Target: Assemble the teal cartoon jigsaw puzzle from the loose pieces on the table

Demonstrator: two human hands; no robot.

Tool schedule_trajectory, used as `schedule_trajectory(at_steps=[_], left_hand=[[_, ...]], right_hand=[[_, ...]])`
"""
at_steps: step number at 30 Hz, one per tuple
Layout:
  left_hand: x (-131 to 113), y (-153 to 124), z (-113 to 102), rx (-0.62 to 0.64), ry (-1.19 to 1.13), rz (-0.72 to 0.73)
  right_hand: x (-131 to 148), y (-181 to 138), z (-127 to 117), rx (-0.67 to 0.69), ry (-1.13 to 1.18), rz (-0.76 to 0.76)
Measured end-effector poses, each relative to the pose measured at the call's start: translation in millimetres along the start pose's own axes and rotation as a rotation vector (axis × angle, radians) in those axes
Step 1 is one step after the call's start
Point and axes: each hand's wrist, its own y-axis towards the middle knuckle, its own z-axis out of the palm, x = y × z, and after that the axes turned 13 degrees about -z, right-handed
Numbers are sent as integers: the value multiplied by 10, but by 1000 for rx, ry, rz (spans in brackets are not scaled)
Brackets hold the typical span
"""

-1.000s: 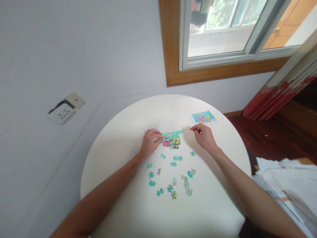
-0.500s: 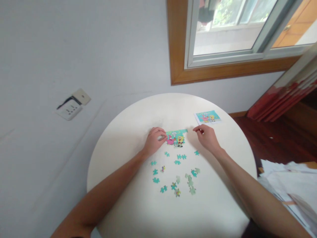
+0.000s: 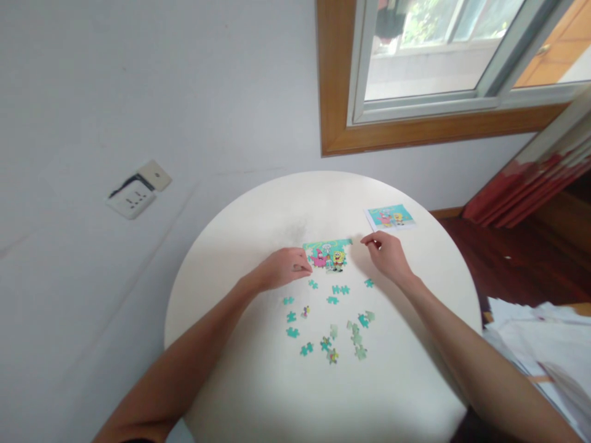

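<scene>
Nearest to me, the round white tabletop [image 3: 258, 394] carries a scatter of loose puzzle pieces [image 3: 330, 332], mostly teal and pale green, lying apart from one another across its middle. Two joined teal pieces [image 3: 340, 290] lie just short of the assembled section.

My left hand [image 3: 281, 268] rests on the tabletop at the left edge of the assembled puzzle section [image 3: 329, 254]. Its fingers are curled, thumb against fingertips, in a pinching grip at the lower left corner of that section; I cannot tell whether a separate piece sits inside the pinch.

My right hand [image 3: 386, 255] lies to the right of the assembled section, near its upper right corner and just apart from it. Thumb and forefinger are brought together in a pinched grip; what they hold, if anything, is too small to make out. A single teal piece [image 3: 369, 283] lies just beside this hand's wrist side.

The assembled section lies flat between both hands, showing cartoon figures in pink and yellow below a teal upper band.

Farther off, a small reference picture [image 3: 390, 216] lies flat near the right far rim of the tabletop. Behind the tabletop stand a white wall, a wall socket [image 3: 136, 191] at left and a wood-framed window [image 3: 443, 74] at right.
</scene>
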Motion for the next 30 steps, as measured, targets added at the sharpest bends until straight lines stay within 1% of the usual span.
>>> schedule_trajectory(at_steps=[2, 4, 6, 9, 12, 16, 23, 28, 30], left_hand=[[-69, -66, -46, 121, 28, 29], [-136, -129, -55, 217, 62, 24], [-199, -183, -25, 292, 107, -2], [-280, -233, 63, 371, 150, -45], [-324, -248, 147, 383, 185, -55], [-327, -234, 193, 374, 180, -24], [-352, -229, 160, 404, 157, -15], [-388, -225, 145, 438, 155, 35], [-376, -203, 142, 450, 137, 34]], right_hand=[[5, 1, 2, 0, 4, 6], [5, 1, 5, 0, 6, 10], [-2, 0, 11, 2, 1, 8], [-14, -1, 20, 4, -3, 7], [-18, -2, 24, 6, -7, 8], [-10, -2, 23, 11, -13, 6], [-4, -2, 25, 14, 2, 10], [-16, -2, 34, 18, 8, 5], [-24, -2, 40, 19, 14, 8]])
